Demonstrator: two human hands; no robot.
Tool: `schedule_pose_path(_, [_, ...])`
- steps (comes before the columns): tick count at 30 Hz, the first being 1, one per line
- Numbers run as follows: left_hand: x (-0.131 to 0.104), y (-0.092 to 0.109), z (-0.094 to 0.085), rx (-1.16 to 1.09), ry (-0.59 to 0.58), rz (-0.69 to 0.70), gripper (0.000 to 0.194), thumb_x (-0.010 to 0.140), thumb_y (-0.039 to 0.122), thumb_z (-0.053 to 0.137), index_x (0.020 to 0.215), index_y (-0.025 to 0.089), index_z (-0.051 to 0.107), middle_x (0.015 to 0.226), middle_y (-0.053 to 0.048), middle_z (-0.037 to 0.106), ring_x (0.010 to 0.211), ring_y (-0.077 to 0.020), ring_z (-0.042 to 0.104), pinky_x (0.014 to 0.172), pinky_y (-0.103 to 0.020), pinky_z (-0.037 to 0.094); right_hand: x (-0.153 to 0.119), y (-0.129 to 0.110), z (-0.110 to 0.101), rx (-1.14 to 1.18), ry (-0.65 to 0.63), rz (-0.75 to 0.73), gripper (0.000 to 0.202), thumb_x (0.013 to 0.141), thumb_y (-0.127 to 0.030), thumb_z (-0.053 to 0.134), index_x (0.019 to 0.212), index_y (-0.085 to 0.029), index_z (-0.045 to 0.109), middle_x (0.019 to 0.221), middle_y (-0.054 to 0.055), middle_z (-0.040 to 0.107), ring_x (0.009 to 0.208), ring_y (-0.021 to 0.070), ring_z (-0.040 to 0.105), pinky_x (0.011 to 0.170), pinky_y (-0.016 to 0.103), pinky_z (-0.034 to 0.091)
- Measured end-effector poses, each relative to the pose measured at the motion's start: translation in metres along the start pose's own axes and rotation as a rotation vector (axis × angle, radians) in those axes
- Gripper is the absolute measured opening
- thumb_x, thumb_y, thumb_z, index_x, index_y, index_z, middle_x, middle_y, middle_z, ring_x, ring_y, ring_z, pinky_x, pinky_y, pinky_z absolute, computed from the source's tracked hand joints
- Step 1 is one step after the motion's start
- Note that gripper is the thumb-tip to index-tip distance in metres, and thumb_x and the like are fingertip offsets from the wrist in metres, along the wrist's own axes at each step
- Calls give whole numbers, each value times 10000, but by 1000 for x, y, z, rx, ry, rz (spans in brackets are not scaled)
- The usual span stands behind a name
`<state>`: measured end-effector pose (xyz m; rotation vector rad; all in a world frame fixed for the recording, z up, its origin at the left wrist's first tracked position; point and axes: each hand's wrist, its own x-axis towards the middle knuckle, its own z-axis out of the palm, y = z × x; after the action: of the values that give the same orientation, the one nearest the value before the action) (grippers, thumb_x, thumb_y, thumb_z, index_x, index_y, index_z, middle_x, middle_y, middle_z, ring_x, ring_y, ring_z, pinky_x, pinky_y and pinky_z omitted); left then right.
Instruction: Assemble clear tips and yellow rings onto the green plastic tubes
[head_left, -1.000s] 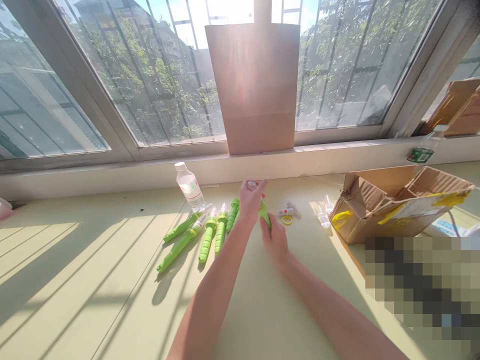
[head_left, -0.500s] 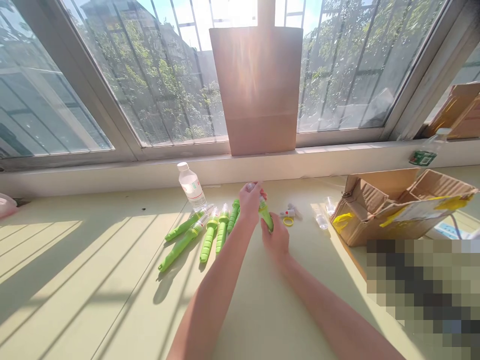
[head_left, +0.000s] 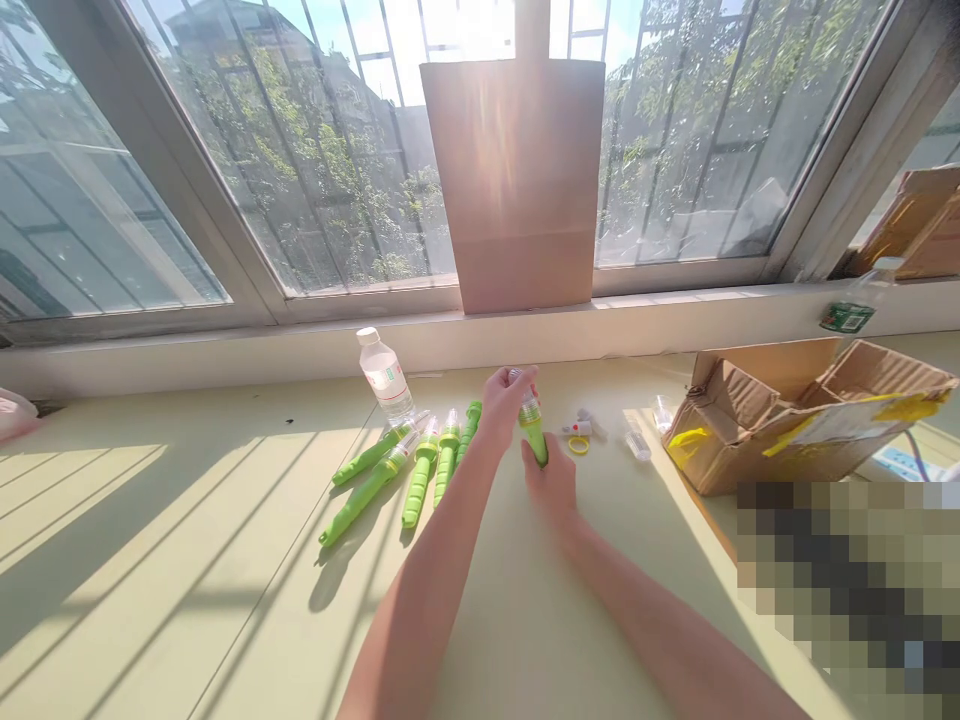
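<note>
My right hand (head_left: 553, 485) is closed around the lower end of a green handle (head_left: 535, 440), which stands tilted with its clear part up. My left hand (head_left: 502, 405) has its fingers closed around the clear ribbed cap (head_left: 529, 408) at the top of the same handle. Left of my hands lie several similar green handles with clear tips, one (head_left: 360, 503) nearest the front and another (head_left: 418, 485) beside it. To the right, a yellow ring (head_left: 578, 445) lies by a small white piece with a red dot (head_left: 581, 428).
A clear water bottle (head_left: 385, 378) with a white cap stands behind the green handles. Clear caps (head_left: 637, 440) lie near an open cardboard box (head_left: 810, 425) at the right. A cardboard sheet (head_left: 525, 190) leans against the window. Another bottle (head_left: 851, 315) stands behind the box.
My left hand has shifted slightly at the cap, leaving more of the clear ribbed part showing. My right hand keeps its hold on the green handle.
</note>
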<state>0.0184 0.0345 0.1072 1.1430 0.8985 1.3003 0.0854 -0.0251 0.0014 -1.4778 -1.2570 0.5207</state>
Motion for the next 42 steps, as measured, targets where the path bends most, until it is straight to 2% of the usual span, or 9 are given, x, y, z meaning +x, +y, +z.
schedule_pose_path(4, [-2, -2, 11, -10, 18, 41, 282, 723, 413, 729, 839, 189, 604, 623, 27, 570, 534, -105, 552, 529, -234, 443, 1, 0, -2, -9, -2, 56, 250, 842, -483, 419, 749, -257, 369, 574, -32, 446, 538, 169, 433, 522, 273, 295])
schedule_pose_path(8, [-3, 1, 8, 17, 23, 52, 372, 696, 461, 762, 654, 202, 498, 495, 72, 432, 424, -75, 445, 454, -217, 368, -3, -3, 0, 98, -109, 85, 281, 833, -465, 460, 700, -256, 329, 532, -57, 374, 477, 139, 372, 486, 263, 261])
schedule_pose_path(15, [2, 5, -16, -159, -305, -114, 530, 683, 539, 766, 541, 201, 383, 462, 76, 353, 414, -66, 409, 470, -227, 386, -1, -7, 1, 190, -296, 71, 372, 814, -467, 496, 615, -240, 278, 536, -51, 332, 492, 113, 322, 491, 258, 205])
schedule_pose_path(19, [0, 1, -4, -62, -66, -65, 459, 642, 559, 785, 601, 181, 528, 550, 22, 527, 472, -91, 510, 506, -239, 433, 1, -2, 0, -3, -120, 103, 324, 822, -479, 454, 640, -246, 322, 539, -35, 370, 524, 144, 355, 512, 261, 234])
schedule_pose_path(24, [-7, 3, 15, 27, 173, -14, 528, 659, 563, 773, 511, 197, 422, 450, 54, 413, 412, -82, 461, 462, -231, 378, 4, -2, -5, -85, -59, 84, 279, 802, -444, 472, 647, -246, 350, 530, -35, 385, 522, 145, 355, 507, 254, 237])
schedule_pose_path(27, [-6, 8, 6, -47, 27, -15, 579, 671, 556, 773, 504, 207, 342, 435, 72, 324, 380, -66, 381, 420, -229, 328, 3, -10, -10, 119, -202, 80, 344, 793, -443, 509, 616, -240, 297, 527, -49, 341, 497, 116, 323, 486, 245, 238])
schedule_pose_path(30, [-3, 10, -15, -161, -243, -131, 590, 691, 546, 769, 512, 212, 316, 455, 86, 262, 380, -52, 318, 419, -227, 339, 2, -18, -14, 318, -532, 219, 379, 777, -445, 563, 628, -246, 276, 497, -70, 296, 429, 89, 266, 440, 246, 204])
schedule_pose_path(33, [2, 5, -28, -236, -315, -153, 607, 707, 558, 751, 503, 208, 299, 464, 92, 232, 388, -46, 310, 428, -216, 363, 2, -19, -15, 350, -696, 330, 368, 774, -444, 578, 645, -251, 293, 476, -82, 275, 394, 85, 241, 416, 250, 179])
schedule_pose_path(42, [5, -17, 5, -80, 108, -1, 471, 666, 611, 746, 665, 184, 545, 556, 32, 535, 466, -96, 529, 492, -235, 430, 5, -1, -6, -193, -48, 140, 225, 813, -342, 486, 651, -243, 367, 553, -22, 405, 517, 150, 377, 504, 269, 229])
